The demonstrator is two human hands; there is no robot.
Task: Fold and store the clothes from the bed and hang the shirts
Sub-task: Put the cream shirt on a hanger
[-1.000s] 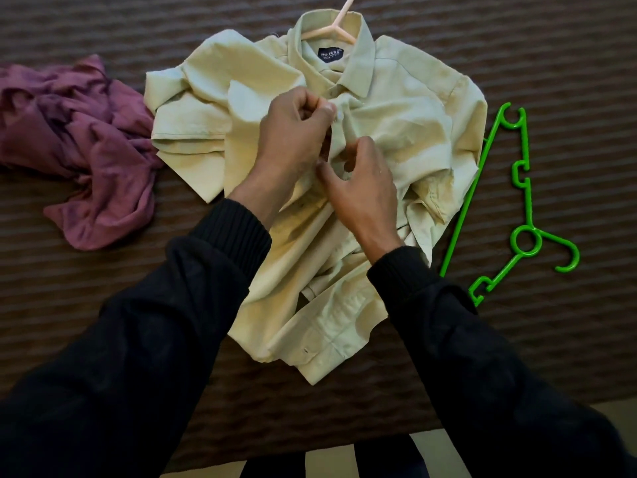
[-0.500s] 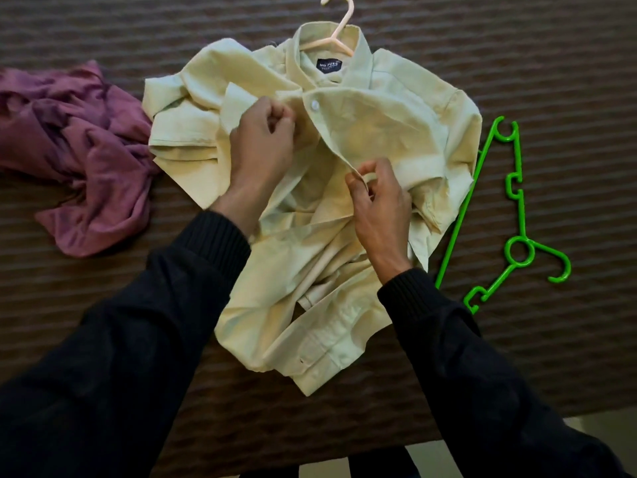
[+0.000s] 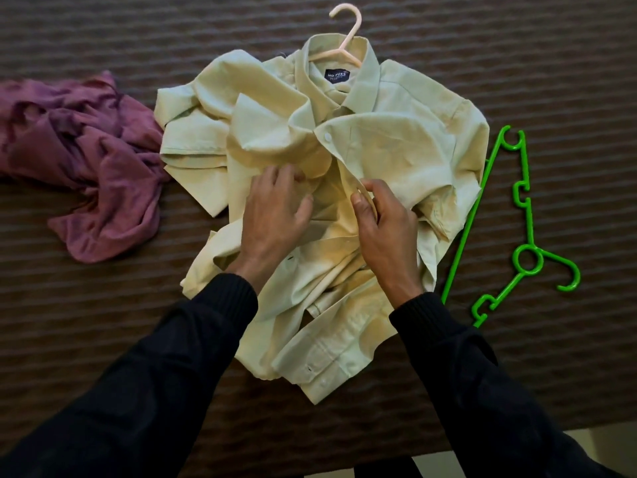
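Fingers (image 3: 362, 194) of both hands pinch the shirt (image 3: 396, 150) placket.

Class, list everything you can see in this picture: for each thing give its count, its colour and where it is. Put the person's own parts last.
shirt: one, pale green, crumpled at the middle of the bed, collar at the far side.
pink hanger: one, pale pink, inside the shirt's collar, hook poking out beyond it.
green hanger: one, bright green, flat on the bed right of the shirt.
purple garment: one, purple, bunched at the left.
bed cover: one, brown, ribbed, under everything.
left hand: one, on the shirt front.
right hand: one, pinching the shirt's front edge.
sleeves: two, black.
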